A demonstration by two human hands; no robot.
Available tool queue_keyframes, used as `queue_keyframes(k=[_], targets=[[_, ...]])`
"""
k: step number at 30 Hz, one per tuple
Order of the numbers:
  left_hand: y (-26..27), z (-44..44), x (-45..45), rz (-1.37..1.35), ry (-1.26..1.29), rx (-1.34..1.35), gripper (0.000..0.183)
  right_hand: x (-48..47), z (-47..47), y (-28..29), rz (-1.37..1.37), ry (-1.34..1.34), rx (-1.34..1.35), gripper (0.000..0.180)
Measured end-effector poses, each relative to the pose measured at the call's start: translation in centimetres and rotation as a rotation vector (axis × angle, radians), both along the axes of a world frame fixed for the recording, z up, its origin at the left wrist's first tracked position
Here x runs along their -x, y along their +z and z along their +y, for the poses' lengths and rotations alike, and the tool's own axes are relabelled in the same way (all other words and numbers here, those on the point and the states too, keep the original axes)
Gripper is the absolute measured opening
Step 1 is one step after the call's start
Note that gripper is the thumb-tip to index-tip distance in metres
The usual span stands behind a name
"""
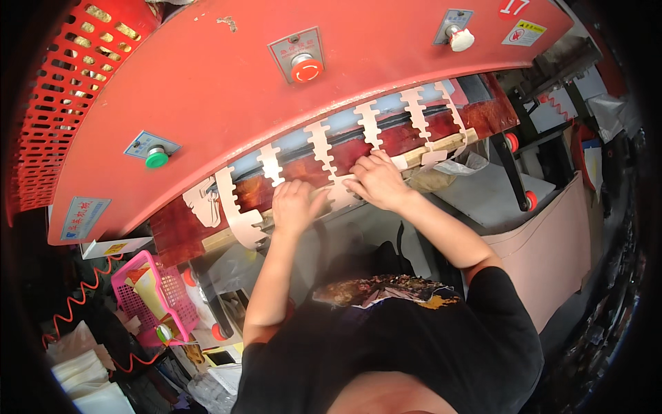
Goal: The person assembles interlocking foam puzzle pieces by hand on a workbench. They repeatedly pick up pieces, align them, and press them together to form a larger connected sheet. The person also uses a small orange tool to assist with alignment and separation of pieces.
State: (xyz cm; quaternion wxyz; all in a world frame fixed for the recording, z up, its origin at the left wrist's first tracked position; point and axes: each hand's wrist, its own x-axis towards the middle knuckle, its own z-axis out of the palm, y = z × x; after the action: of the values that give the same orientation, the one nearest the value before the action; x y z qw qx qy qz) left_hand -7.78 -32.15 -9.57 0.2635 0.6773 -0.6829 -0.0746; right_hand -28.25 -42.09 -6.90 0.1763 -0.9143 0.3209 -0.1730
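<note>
A pale pink cut sheet (344, 192) hangs over the front edge of a reddish-brown board (264, 199). Its long strips with toothed edges run back under the red press head. My left hand (295, 206) grips the sheet's front band, fingers on top and thumb turned inward. To its right, my right hand (380, 181) holds the same band with curled fingers, at the root of a toothed strip. The undersides of both hands are hidden. A wooden batten (434, 149) runs along the board's front. Small cut pink pieces (204, 204) lie at the board's left end.
The red press head (217, 88) carries a red emergency stop button (306, 68), a green button (156, 157) and a white-capped button (460, 39). A pink plastic basket (155, 300) stands at lower left. A large pink sheet (548, 248) hangs at right, near black brackets with red wheels (530, 201).
</note>
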Motion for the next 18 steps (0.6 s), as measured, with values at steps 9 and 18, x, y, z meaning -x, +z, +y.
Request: queue_keyframes(k=[9,18], targets=[[0.7,0.9,0.9,0.068,0.031,0.013,0.033,-0.3,1.9,0.1,0.049,-0.125,0.054,0.035],[6.0,9.9,4.1,0.068,-0.353,-0.277,0.018,3.1,5.3,6.7,0.133,-0.262,-0.281,0.039]])
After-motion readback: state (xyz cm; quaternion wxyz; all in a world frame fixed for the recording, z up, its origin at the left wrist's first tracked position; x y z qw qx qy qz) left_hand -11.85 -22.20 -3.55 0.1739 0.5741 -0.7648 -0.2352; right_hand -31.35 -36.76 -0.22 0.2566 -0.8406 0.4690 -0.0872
